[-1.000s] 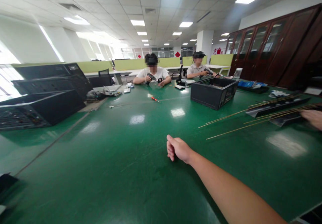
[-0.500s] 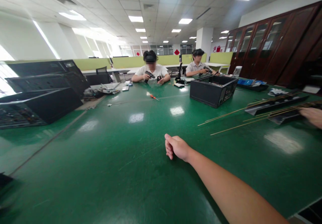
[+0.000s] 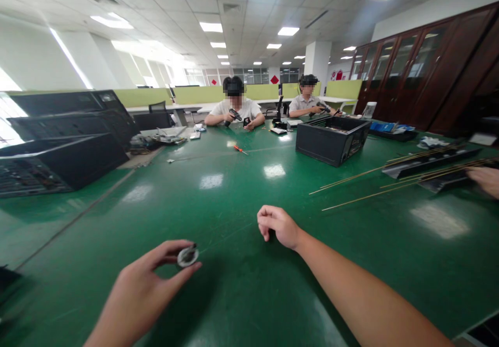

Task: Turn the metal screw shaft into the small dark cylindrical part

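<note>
My left hand (image 3: 146,284) is in view at lower left, thumb and fingers closed around a small round piece (image 3: 187,256). The piece has a pale rim and a dark middle; its exact kind is unclear. My right hand (image 3: 278,226) rests over the middle of the green table (image 3: 234,196), fingers curled inward. Whatever lies inside that curl, if anything, is hidden from me. Beyond both hands, an orange-handled screwdriver (image 3: 239,149) lies on the tabletop.
A black computer case (image 3: 323,147) stands at the back right. Thin brass-coloured rods (image 3: 351,181) rest across dark metal channels (image 3: 413,162), with another person's hand (image 3: 485,179) beside them. More dark cases (image 3: 93,155) stand at left. Two people sit across, holding power drills (image 3: 235,114).
My left hand has come into view from below, holding the small round piece. My right hand has stayed nearly in place while its thumb and fingers folded inward.
</note>
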The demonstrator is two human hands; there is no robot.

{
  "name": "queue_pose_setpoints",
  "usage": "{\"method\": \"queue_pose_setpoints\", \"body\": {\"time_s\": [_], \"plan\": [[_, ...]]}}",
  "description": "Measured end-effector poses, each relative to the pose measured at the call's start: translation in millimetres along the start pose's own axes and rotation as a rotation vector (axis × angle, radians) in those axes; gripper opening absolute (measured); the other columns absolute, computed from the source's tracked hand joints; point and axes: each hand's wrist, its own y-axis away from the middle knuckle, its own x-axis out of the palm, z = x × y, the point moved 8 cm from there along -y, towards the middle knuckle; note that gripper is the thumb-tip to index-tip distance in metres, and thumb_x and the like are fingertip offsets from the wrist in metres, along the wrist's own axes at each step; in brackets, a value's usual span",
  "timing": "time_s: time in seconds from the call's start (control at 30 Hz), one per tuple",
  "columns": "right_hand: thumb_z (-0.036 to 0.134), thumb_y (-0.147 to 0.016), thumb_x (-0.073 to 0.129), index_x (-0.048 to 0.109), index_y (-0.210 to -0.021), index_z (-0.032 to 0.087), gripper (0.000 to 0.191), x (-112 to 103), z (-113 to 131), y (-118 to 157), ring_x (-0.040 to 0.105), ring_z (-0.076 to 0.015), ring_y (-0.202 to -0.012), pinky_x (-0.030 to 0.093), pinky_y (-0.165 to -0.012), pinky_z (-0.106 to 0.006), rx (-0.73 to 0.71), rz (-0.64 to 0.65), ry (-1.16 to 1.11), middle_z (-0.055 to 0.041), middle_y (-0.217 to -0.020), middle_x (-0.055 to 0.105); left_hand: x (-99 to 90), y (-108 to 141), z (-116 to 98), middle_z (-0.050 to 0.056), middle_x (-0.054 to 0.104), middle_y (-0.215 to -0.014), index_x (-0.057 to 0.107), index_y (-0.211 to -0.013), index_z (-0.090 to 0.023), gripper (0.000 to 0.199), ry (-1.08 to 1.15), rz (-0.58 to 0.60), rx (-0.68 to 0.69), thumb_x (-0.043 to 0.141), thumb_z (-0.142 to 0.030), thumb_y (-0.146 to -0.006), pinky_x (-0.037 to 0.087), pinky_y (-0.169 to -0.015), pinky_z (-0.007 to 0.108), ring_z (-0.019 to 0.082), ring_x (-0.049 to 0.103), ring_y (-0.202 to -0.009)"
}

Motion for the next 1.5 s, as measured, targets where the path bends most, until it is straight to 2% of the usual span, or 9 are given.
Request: {"method": "queue_pose_setpoints", "body": {"time_s": [0.03, 0.1, 0.17, 0.23, 0.3, 0.4, 0.5, 0.93, 1.5], "plan": [[0.029, -0.078, 0.064, 0.053, -0.085, 0.018, 0.016, -1.1, 2.7, 0.9, 0.052, -0.0102, -0.049, 0.04, -0.051, -0.023, -0.028, -0.007, 0.047, 0.0034, -0.065, 0.058, 17.4, -13.6, -14.0, 0.004, 0.073, -0.095, 0.069, -0.105, -0.023, 0.043, 0.039, 0.06, 0.046, 0.07, -0.055, -0.076, 0.057, -0.075, 0.034, 0.023, 0.069, -0.082], [0.015, -0.07, 0.065, 0.054, -0.098, 0.019, 0.03, -2.9, 6.9, 2.5, 0.053, -0.0091, -0.056, 0.041, -0.055, -0.022, -0.076, -0.031, 0.173, 0.0021, -0.079, 0.06, 49.1, -36.0, -42.5, 0.004, 0.072, -0.099, 0.069, -0.106, -0.023, 0.034, 0.107, 0.14, 0.162, 0.067, -0.045, -0.08, 0.055, -0.078, 0.032, 0.022, 0.068, -0.086], [0.009, -0.067, 0.064, 0.054, -0.108, 0.021, 0.044, -3.9, 9.1, 4.0, 0.054, -0.0082, -0.059, 0.043, -0.058, -0.022, -0.103, -0.058, 0.304, 0.0005, -0.091, 0.06, 72.3, -49.8, -60.7, 0.004, 0.07, -0.1, 0.07, -0.106, -0.023, 0.028, 0.153, 0.16, 0.25, 0.065, -0.037, -0.082, 0.054, -0.08, 0.031, 0.021, 0.066, -0.089], [0.01, -0.068, 0.065, 0.054, -0.114, 0.023, 0.049, -2.9, 8.7, 5.0, 0.055, -0.0086, -0.061, 0.044, -0.06, -0.023, -0.104, -0.063, 0.408, -0.0004, -0.097, 0.059, 87.3, -54.9, -65.2, 0.004, 0.069, -0.1, 0.069, -0.107, -0.024, 0.026, 0.183, 0.156, 0.293, 0.064, -0.033, -0.083, 0.053, -0.082, 0.031, 0.021, 0.065, -0.091], [0.011, -0.069, 0.067, 0.056, -0.113, 0.024, 0.047, -0.2, 7.1, 5.6, 0.056, -0.0099, -0.061, 0.045, -0.061, -0.024, -0.091, -0.045, 0.486, -0.0004, -0.094, 0.061, 94.7, -54.6, -58.4, 0.004, 0.07, -0.1, 0.069, -0.109, -0.024, 0.029, 0.199, 0.131, 0.284, 0.065, -0.032, -0.082, 0.053, -0.082, 0.031, 0.021, 0.066, -0.09], [0.014, -0.071, 0.07, 0.059, -0.107, 0.023, 0.039, 3.8, 6.1, 6.3, 0.056, -0.0116, -0.061, 0.044, -0.061, -0.025, -0.077, -0.017, 0.571, -0.0002, -0.088, 0.064, 96.6, -51.3, -41.4, 0.003, 0.072, -0.098, 0.068, -0.107, -0.023, 0.032, 0.218, 0.081, 0.217, 0.07, -0.034, -0.077, 0.054, -0.08, 0.032, 0.021, 0.067, -0.086], [0.014, -0.071, 0.069, 0.062, -0.101, 0.022, 0.032, 6.9, 9.3, 7.4, 0.055, -0.0123, -0.062, 0.044, -0.06, -0.025, -0.092, -0.005, 0.626, -0.0006, -0.087, 0.065, 97.4, -49.0, -34.8, 0.002, 0.072, -0.095, 0.068, -0.101, -0.023, 0.027, 0.241, 0.083, 0.186, 0.071, -0.032, -0.076, 0.054, -0.078, 0.031, 0.02, 0.068, -0.084], [0.018, -0.073, 0.07, 0.067, -0.088, 0.02, 0.016, 9.7, 19.2, 11.2, 0.057, -0.0151, -0.069, 0.043, -0.063, -0.026, -0.125, -0.012, 0.76, -0.0009, -0.082, 0.065, 104.1, -46.0, -46.2, 0.001, 0.071, -0.092, 0.068, -0.099, -0.024, 0.022, 0.295, 0.141, 0.236, 0.071, -0.027, -0.078, 0.051, -0.078, 0.031, 0.019, 0.066, -0.084], [0.025, -0.081, 0.07, 0.074, -0.089, 0.021, 0.011, 10.0, 20.2, 9.2, 0.063, -0.0172, -0.077, 0.044, -0.07, -0.028, -0.129, -0.005, 0.75, -0.0027, -0.084, 0.07, 102.4, -45.7, -46.8, 0.001, 0.072, -0.091, 0.07, -0.098, -0.024, 0.021, 0.301, 0.121, 0.24, 0.072, -0.026, -0.077, 0.052, -0.077, 0.029, 0.019, 0.067, -0.083]]}}
